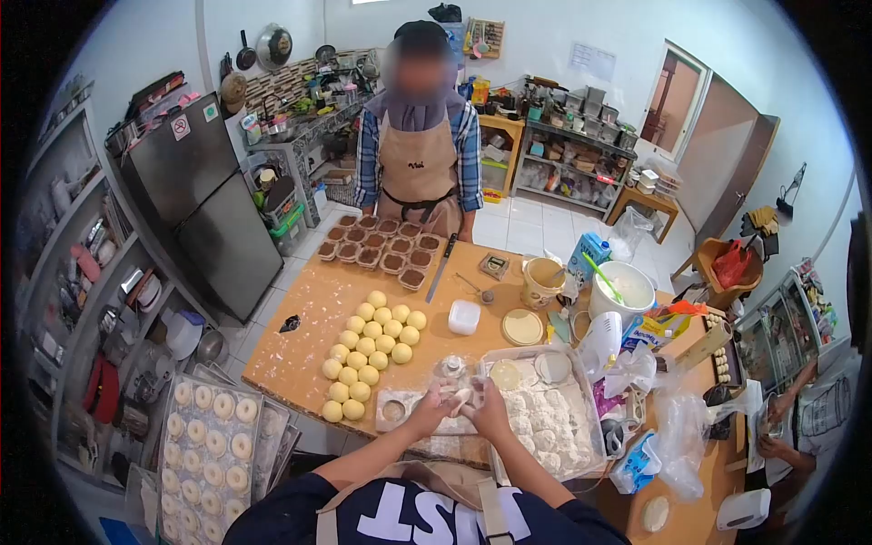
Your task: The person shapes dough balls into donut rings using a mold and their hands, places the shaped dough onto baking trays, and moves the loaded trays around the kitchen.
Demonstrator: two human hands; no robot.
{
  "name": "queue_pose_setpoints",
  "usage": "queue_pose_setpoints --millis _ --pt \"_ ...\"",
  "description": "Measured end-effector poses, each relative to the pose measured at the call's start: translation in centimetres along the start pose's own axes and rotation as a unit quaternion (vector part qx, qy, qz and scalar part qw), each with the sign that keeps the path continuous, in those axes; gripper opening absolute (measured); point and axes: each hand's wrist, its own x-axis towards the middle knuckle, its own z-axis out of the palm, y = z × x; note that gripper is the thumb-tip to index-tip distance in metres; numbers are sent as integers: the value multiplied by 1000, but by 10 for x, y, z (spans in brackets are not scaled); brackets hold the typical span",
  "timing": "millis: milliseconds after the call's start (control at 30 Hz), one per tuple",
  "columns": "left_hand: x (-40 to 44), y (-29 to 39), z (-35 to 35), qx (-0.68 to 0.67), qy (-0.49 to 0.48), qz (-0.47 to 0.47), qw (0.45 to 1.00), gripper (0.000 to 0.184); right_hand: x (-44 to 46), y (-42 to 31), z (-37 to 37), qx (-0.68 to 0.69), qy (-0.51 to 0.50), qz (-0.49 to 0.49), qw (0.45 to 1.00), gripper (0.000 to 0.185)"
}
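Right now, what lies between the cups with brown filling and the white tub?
A long knife lies on the table there, between the cups and the tub; the head view shows it.

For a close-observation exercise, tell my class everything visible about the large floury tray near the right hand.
The tray is shallow, pale and roughly rectangular, with a raised rim; it may be plastic. It lies flat on the table, powder-dusted inside, holding floured lumps and, at its far end, two round discs. The right forearm hides part of its left side.
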Motion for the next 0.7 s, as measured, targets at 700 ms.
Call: queue_pose_setpoints --millis 700 --pt "2 -23 -16 20 -29 13 999 54 4 -12 -4 -88 80 -17 993 83"
